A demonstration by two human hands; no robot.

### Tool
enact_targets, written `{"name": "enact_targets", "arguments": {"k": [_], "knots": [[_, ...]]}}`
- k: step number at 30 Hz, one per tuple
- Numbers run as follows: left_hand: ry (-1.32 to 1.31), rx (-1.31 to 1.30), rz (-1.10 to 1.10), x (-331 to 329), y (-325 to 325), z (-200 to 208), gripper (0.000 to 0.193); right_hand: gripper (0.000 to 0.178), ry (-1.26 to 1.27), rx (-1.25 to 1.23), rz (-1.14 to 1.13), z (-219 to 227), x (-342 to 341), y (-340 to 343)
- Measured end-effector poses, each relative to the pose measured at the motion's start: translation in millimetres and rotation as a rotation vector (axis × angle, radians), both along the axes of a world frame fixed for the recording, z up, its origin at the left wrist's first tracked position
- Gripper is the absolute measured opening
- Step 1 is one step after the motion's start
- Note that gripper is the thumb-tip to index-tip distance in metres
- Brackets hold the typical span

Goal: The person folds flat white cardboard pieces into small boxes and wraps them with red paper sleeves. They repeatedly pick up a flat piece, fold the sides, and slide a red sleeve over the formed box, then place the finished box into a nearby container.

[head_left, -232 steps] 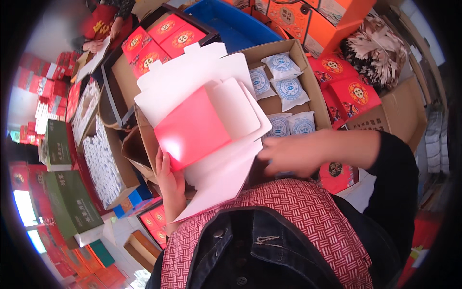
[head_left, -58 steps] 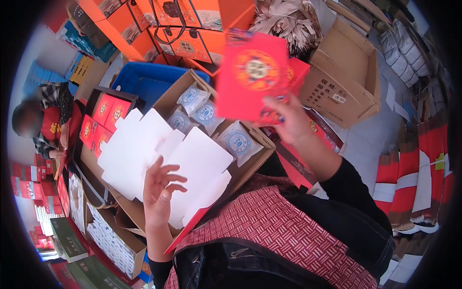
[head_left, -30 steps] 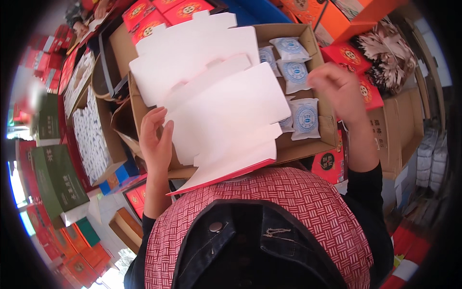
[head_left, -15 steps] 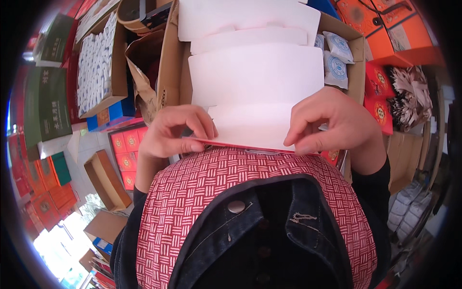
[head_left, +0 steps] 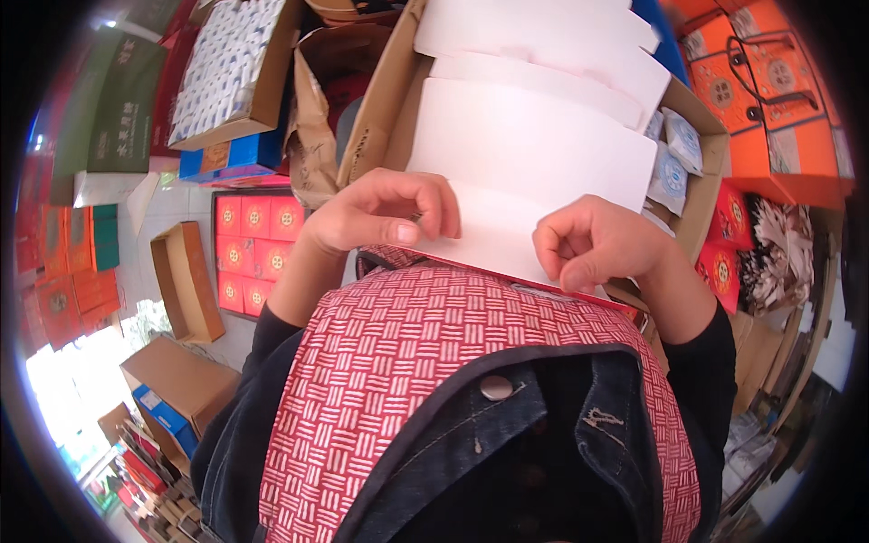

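Observation:
An unfolded cardboard box blank [head_left: 529, 136], white on its upper face and red along its near edge, lies in front of my body. Its near edge is against my red patterned apron [head_left: 389, 326]. At the left end of that edge, my left hand [head_left: 385, 210] is closed, with thumb and fingers pinching the card. My right hand [head_left: 611, 242] has curled fingers and grips the same edge farther right. Under the blank is an open brown carton [head_left: 385, 100], and small white packets with blue print [head_left: 670, 176] show at its right side.
To the left stand a box of white-and-blue packets [head_left: 226, 68], a brown paper bag [head_left: 312, 136] and a tray of red boxes [head_left: 258, 240]. An empty brown carton [head_left: 186, 281] is on the floor. Orange gift boxes [head_left: 769, 100] and red boxes [head_left: 724, 271] are at right.
The whole view has swung, so the blank and carton now appear farther right and tilted. Both hands stay on the near edge, the right one with its fingers more curled.

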State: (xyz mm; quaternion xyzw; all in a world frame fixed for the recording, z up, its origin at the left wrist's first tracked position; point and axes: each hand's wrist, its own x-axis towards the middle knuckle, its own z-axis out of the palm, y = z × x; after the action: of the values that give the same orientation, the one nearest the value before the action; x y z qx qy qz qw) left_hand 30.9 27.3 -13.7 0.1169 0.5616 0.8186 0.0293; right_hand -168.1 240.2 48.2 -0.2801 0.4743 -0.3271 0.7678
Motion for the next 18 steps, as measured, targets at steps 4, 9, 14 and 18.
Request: {"name": "enact_targets", "arguments": {"k": [4,9,14,18], "knots": [[0.008,0.108,-0.020,0,2,-2,0.023,0.016,-0.060,0.014,-0.007,-2,3,0],[0.024,0.107,-0.026,1,0,-7,0.022,0.015,-0.091,0.073,-0.031,-17,8,3],[0.024,0.118,-0.023,4,-4,-11,0.019,0.016,-0.142,0.109,-0.058,-29,11,5],[0.046,0.108,-0.059,10,-17,-17,0.018,0.016,-0.167,0.087,-0.090,-43,13,10]]}}
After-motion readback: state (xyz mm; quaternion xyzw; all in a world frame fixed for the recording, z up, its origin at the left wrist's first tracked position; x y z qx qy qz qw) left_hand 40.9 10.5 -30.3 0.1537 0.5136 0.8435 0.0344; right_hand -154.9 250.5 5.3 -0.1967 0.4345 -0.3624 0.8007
